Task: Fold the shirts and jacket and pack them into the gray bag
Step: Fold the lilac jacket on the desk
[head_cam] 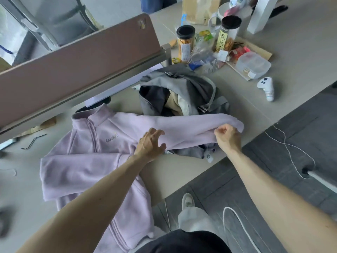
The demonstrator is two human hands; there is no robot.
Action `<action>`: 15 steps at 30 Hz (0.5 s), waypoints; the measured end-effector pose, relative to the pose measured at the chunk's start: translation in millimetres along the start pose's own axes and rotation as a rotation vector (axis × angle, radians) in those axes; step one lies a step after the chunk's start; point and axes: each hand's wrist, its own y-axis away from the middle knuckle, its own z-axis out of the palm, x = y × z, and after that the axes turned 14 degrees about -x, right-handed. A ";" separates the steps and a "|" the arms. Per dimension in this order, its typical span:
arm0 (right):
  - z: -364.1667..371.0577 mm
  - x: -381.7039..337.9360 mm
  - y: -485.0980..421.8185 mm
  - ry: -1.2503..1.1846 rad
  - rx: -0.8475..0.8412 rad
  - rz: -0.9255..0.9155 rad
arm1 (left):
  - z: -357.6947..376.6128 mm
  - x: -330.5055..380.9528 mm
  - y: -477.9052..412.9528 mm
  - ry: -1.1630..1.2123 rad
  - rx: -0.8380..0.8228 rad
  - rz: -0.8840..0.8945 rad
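Swinging the sleeve [182, 125] across from here could go wrong in 3 ways, as I judge it. It lies stretched over the near edge of the gray bag [175, 83], and a gray strap of the bag with a metal fitting shows just under it. A low pull could snag the fleece there or drag the bag along. The body of the jacket [87, 161] lies flat, zip up, to the left of the gray bag, and only my left hand [149, 145] steadies it. If that hand lifts early, the body could skew and the fold come out crooked. The hem, on the side farthest from the gray bag, reaches the edge of the bench [173, 172] toward me, so a tug could also slide it off.

My right hand [228, 136] is curled tight, its fingers [221, 131] pinching the sleeve near the cuff, to the near right of the gray bag. The cuff end pokes out beyond the knuckles. My left hand's fingers [160, 132] are spread and loosely bent, holding nothing. They lie on the fleece where sleeve meets body, at the gray bag's near-left corner. I cannot tell how hard they press.
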 end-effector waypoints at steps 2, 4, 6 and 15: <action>-17.9 11.4 -10.1 -0.043 0.013 0.048 | 0.1 24.6 -14.5 -0.024 -0.047 0.062; -31.9 23.0 -17.1 -0.087 0.026 0.101 | -0.1 42.9 -26.0 -0.036 -0.068 0.094; -42.1 35.2 -23.2 -0.115 0.030 0.145 | -1.7 56.5 -36.1 -0.047 -0.075 0.116; -54.8 59.8 -47.2 -0.509 -0.300 0.253 | -13.7 81.5 -64.2 -0.132 -0.262 0.025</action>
